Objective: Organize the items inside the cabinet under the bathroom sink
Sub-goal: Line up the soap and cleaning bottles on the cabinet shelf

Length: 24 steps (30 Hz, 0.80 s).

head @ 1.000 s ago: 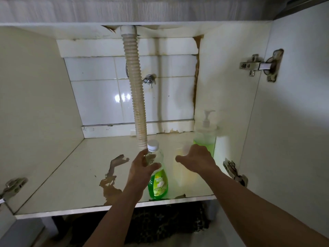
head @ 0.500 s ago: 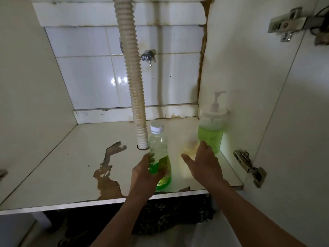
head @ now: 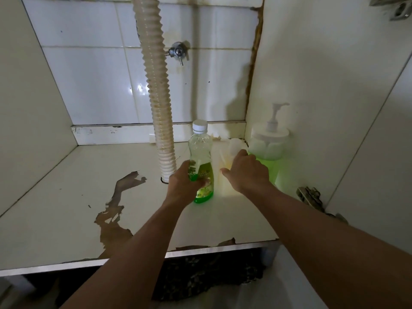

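Lining up the bottles at the cabinet's right side

The left hand [head: 182,184] grips the green bottle [head: 200,166] upright on the cabinet floor [head: 66,197]; the right hand [head: 247,172], fingers curled, holds a pale bottle [head: 225,175] beside the pump dispenser [head: 268,148]. Best slide both back gently, keeping them upright.

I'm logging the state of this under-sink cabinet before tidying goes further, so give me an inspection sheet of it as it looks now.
Surface: cabinet floor, white, its coating peeled to brown in patches toward the front edge.
Job's things: green bottle upright with white cap; pale container beside it, washed out by glare; pump dispenser with green liquid by the right wall.
Clutter: nothing seen.
Grippers: left hand grips the green bottle; right hand rests on the pale container, grip unclear.
Cables: none; a corrugated drain hose runs down into the floor.
Surroundings: tiled back wall, valve, door hinge.
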Each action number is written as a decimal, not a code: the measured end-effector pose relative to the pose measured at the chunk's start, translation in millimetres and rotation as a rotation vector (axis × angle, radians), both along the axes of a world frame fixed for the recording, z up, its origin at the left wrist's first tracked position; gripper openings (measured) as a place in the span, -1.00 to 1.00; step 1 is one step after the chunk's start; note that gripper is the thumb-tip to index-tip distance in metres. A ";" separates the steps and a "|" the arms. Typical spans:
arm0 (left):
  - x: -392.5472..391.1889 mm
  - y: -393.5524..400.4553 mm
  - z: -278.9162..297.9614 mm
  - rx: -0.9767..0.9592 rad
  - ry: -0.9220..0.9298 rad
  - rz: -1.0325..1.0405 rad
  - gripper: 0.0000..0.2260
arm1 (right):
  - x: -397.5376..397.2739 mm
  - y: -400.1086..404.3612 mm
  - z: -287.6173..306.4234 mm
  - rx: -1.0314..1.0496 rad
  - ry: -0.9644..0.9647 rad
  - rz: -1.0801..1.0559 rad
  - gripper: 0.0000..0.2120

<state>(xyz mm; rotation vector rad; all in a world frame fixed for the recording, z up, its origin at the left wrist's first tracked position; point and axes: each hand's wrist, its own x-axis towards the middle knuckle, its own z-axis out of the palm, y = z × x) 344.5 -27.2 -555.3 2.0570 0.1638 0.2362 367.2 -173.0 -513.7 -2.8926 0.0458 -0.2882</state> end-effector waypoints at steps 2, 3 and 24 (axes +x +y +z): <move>9.8 -0.2 2.3 0.039 0.020 -0.014 -0.42 | 4.6 1.7 0.4 -0.043 -0.001 -0.005 -0.29; 13.8 -0.2 3.6 0.060 0.033 -0.019 -0.41 | 6.4 2.2 0.4 -0.065 -0.001 -0.004 -0.28; -171.7 12.4 -5.2 0.552 0.171 -0.333 -0.87 | -178.2 -26.7 -99.8 0.623 0.201 0.106 -0.85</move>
